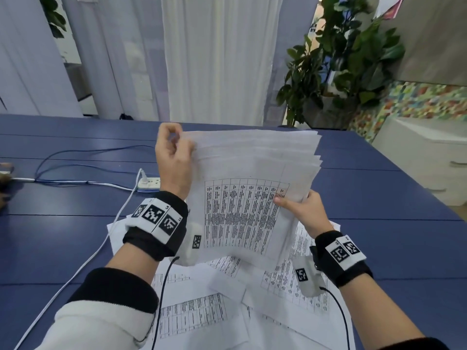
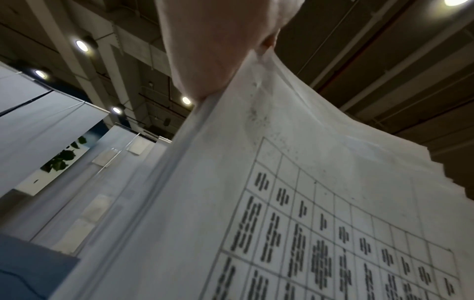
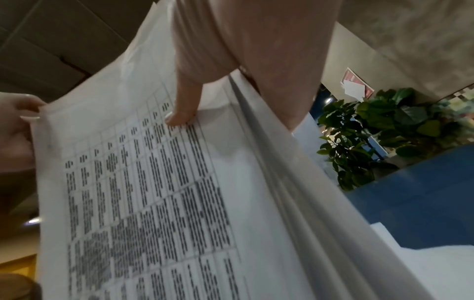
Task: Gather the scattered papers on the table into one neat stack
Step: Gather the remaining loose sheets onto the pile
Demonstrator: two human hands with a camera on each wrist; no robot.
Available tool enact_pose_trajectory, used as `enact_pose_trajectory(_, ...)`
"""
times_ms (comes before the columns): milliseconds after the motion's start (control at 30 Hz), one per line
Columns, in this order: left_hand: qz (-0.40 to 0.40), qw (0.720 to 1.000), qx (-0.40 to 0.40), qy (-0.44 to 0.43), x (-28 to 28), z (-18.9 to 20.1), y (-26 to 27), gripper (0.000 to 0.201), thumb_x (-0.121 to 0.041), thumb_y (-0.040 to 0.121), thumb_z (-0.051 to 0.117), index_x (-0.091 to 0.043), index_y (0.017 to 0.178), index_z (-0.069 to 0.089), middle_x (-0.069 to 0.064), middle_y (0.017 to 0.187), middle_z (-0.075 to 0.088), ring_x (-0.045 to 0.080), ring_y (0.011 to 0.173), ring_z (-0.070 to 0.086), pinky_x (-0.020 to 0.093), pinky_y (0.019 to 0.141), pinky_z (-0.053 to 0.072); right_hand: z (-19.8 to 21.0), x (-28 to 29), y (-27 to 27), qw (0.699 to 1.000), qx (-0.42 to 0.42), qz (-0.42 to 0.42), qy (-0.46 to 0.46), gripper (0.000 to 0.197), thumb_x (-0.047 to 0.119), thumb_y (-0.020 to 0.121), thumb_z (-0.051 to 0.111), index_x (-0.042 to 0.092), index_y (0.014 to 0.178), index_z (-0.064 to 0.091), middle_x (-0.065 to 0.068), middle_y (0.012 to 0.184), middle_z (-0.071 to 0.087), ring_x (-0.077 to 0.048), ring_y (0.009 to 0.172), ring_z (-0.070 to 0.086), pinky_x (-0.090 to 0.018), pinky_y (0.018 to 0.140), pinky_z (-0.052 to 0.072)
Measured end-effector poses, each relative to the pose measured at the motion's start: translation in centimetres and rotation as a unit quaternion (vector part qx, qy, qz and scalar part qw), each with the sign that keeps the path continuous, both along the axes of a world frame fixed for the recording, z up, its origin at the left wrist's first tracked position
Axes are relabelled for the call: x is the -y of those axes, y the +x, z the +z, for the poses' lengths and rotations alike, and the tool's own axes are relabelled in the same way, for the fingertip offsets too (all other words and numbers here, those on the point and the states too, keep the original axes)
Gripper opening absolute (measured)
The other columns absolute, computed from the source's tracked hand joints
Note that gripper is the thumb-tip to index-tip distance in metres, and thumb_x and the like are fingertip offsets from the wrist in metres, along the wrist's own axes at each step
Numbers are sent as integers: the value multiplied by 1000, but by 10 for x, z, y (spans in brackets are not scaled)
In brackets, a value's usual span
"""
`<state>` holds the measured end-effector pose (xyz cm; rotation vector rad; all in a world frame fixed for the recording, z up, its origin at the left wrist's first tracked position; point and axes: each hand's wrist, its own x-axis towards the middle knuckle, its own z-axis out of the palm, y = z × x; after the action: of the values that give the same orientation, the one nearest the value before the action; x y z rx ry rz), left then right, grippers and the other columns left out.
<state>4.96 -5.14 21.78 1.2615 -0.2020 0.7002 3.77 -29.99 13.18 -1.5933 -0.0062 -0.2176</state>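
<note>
A thick bundle of printed sheets [image 1: 252, 173] with a table grid on the front page stands nearly upright above the blue table [image 1: 63, 243]. My left hand [image 1: 174, 157] pinches its upper left edge, fingers curled. My right hand [image 1: 300, 208] grips its right edge, thumb on the front page. The far edges of the sheets are fanned and uneven. More loose papers [image 1: 207, 311] lie scattered flat on the table below. The wrist views show the bundle [image 2: 320, 203] close up, the right thumb [image 3: 182, 113] pressing on the printed bundle [image 3: 153, 192].
A white power strip [image 1: 149, 183] with blue and white cables [image 1: 75, 157] lies on the table at left. A potted plant [image 1: 348, 61] and a white cabinet [image 1: 427, 157] stand beyond the right edge. Another person's hand [image 1: 5, 183] shows at the far left.
</note>
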Motion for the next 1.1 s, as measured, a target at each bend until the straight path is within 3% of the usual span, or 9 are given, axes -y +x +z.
enact_pose_trajectory(133, -48, 998, 20, 36, -1, -4, -5, 37, 2, 72, 36, -24, 79, 62, -7, 77, 71, 17, 82, 61, 27, 74, 46, -7, -5, 1, 1000, -15, -16, 22, 26, 1, 70, 76, 13, 91, 66, 2, 88, 71, -1, 73, 69, -17, 66, 54)
enact_pose_trajectory(267, -78, 996, -6, 40, -2, -8, -3, 6, -20, 70, 53, -20, 75, 57, -6, 76, 71, 15, 84, 62, 32, 83, 45, -7, -11, 2, 1000, -18, -10, 7, 23, 5, 72, 76, 17, 89, 65, 3, 86, 69, -1, 72, 68, -21, 70, 54)
enact_pose_trajectory(400, -109, 990, -72, 45, -11, -37, -2, 78, -55, 51, 80, -26, 111, 38, 2, 105, 57, 9, 89, 60, 28, 84, 51, -3, -14, 1, 999, 1, -34, 27, 23, 4, 74, 74, 19, 88, 63, 3, 87, 68, -10, 80, 66, -27, 80, 52)
enact_pose_trajectory(533, -82, 980, -151, 101, -4, -66, -3, 56, -12, 72, 75, -13, 117, 43, -7, 103, 61, -3, 87, 64, 34, 93, 52, 17, -13, -2, 998, 35, -35, 36, 26, 3, 74, 73, 19, 92, 63, 4, 90, 69, -2, 78, 68, -21, 80, 54)
enact_pose_trajectory(600, -62, 986, -133, 83, -3, -67, 0, 39, 0, 81, 64, -12, 113, 46, -8, 102, 62, -7, 87, 64, 19, 87, 51, 24, -9, -1, 997, 51, -36, 33, 24, 6, 74, 74, 18, 92, 64, 4, 88, 70, -4, 78, 68, -21, 78, 56)
enact_pose_trajectory(700, -68, 984, -150, 66, -3, -74, -2, 34, -6, 81, 65, -21, 105, 47, -5, 102, 62, -5, 86, 64, 13, 80, 50, 16, -5, -2, 999, 26, -22, 2, 27, 6, 70, 77, 9, 93, 64, 4, 83, 71, -6, 75, 69, -20, 71, 56)
enact_pose_trajectory(800, -84, 964, -235, 97, 0, -106, -9, 62, -26, 70, 78, -15, 121, 44, 3, 115, 62, 14, 103, 62, 34, 97, 48, -11, -7, -9, 998, -26, -1, -51, 23, 0, 72, 74, 13, 72, 55, 13, 59, 66, 4, 56, 64, -15, 61, 53)
enact_pose_trajectory(933, -92, 954, -276, 67, 6, -123, -14, 69, -12, 74, 72, -6, 129, 31, 1, 110, 60, 7, 93, 62, 35, 96, 47, -34, -11, -5, 997, -70, -20, -20, 42, 10, 69, 78, 11, 106, 58, -3, 100, 70, -16, 92, 68, -35, 86, 55)
enact_pose_trajectory(1100, -81, 953, -275, 94, 12, -132, -7, 69, -16, 74, 74, -10, 129, 34, -2, 110, 60, 5, 95, 61, 23, 84, 49, -30, -28, 5, 997, -61, -35, 23, 43, 7, 71, 76, 9, 110, 58, 1, 96, 69, -10, 87, 67, -23, 77, 56)
